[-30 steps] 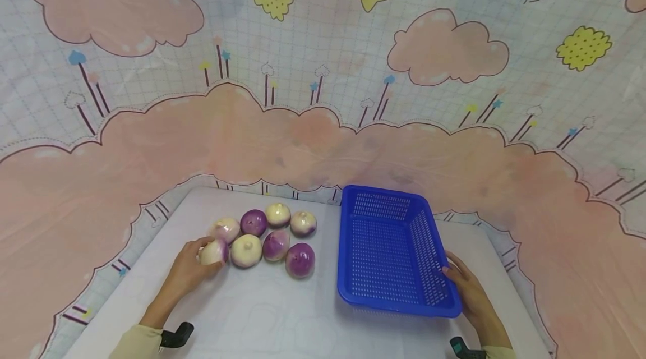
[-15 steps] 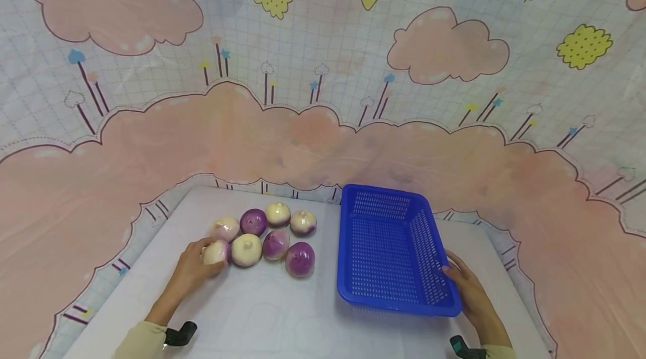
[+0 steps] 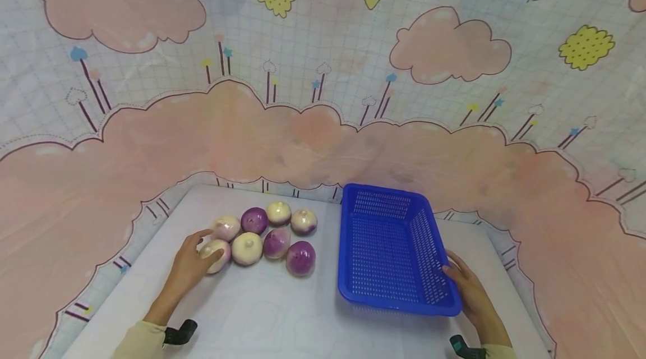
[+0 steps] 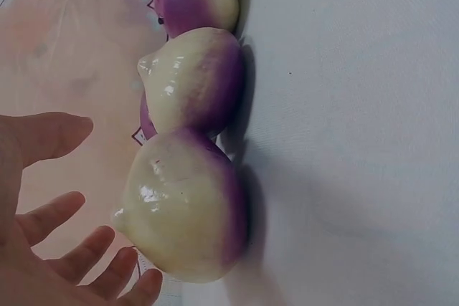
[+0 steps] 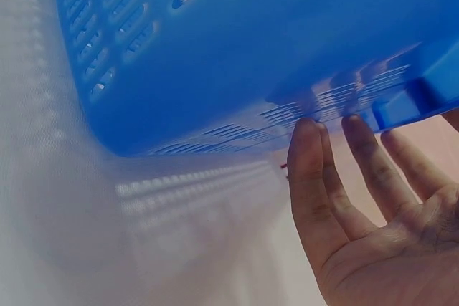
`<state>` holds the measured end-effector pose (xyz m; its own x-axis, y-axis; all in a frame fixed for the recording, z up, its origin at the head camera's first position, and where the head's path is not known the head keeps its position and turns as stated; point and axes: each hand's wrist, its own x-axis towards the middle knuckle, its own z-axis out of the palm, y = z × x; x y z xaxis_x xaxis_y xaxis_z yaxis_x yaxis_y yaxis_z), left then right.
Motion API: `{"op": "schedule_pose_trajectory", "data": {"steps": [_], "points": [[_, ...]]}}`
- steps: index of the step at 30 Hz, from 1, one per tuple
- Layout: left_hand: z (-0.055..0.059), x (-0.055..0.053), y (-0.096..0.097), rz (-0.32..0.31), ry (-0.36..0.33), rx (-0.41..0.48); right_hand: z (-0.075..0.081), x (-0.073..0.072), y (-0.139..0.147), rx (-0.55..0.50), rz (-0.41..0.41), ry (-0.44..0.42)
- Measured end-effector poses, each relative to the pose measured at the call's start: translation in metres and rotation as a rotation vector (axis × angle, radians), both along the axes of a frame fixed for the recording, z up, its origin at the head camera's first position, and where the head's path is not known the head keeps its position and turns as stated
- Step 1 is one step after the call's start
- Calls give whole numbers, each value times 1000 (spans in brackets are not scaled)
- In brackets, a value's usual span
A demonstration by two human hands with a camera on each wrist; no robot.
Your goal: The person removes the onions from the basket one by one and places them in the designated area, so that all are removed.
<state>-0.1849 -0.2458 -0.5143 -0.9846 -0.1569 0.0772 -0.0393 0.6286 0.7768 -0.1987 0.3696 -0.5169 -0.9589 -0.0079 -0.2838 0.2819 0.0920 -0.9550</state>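
Several glossy purple-and-white turnips are grouped on the left of the white table. My left hand is at the nearest left turnip, its thumb and fingers spread apart around it. In the left wrist view the fingers are loosely bent beside that turnip, with the fingertips near its pale, pointed end. On the right, my right hand holds the right side of a blue plastic basket, thumb over the rim. The right wrist view shows the fingertips against the basket's outer wall.
Beside the handled turnip are a pale turnip and a pinkish one. A purple turnip is the closest to the basket. Behind the table hangs a cloud-patterned cloth.
My left hand has loosened from the left turnip, fingers now spread wider and drawn back. That turnip has turned, showing more of its pale side. The right hand and basket have stayed put.
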Motion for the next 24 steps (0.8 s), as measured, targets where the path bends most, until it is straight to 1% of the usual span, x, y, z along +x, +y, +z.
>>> {"op": "schedule_pose_trajectory", "data": {"steps": [6,11,15,17,20,24], "points": [[5,0,3,13,-4,26,1,-1,2,3,-8,7],[11,1,11,5,41,48,-1,-4,4,38,-26,-16],[18,1,18,-5,88,57,2,-3,4,110,-37,-7],[22,1,21,-11,107,64,6,-1,3,146,-37,26],[28,2,28,-25,146,68,17,4,-1,220,-40,107],[36,2,38,-50,216,47,37,10,-15,423,-92,189]]}}
